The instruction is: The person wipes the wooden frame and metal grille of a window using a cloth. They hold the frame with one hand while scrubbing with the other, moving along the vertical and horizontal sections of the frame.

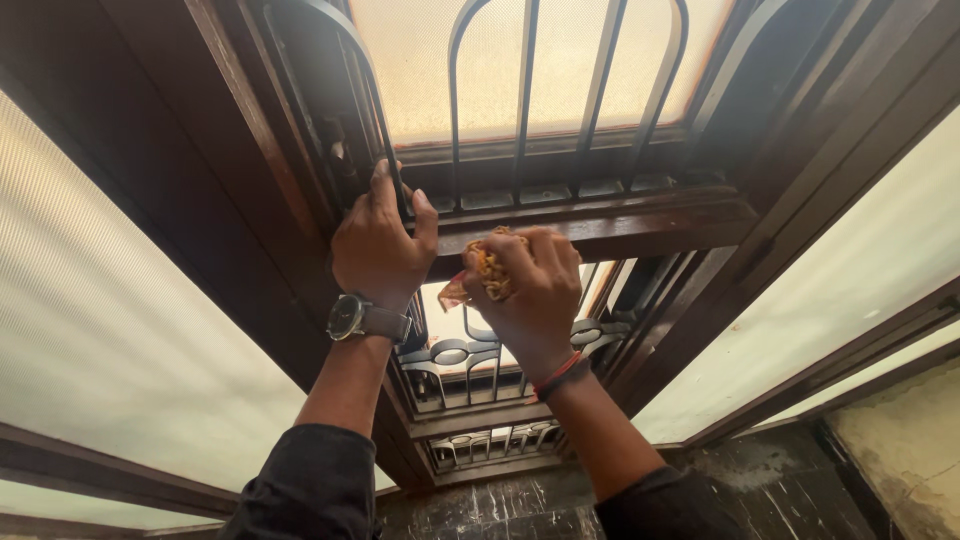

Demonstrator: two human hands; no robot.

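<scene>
My left hand (380,245), with a dark wristwatch on the wrist, is raised against a dark wooden window frame (640,222) and grips a curved black bar of the metal grille (520,100). My right hand (535,295), with a red band at the wrist, is closed on a crumpled orange and yellow cloth (487,272). It presses the cloth against the underside of the frame's horizontal wooden rail. Both forearms reach upward in dark sleeves.
Frosted glass panes (110,330) flank the frame on the left and right (850,290). A lower grille section with oval ornaments (455,370) sits below the rail. A dark marble sill (760,490) lies at the bottom, with a pale wall at the bottom right.
</scene>
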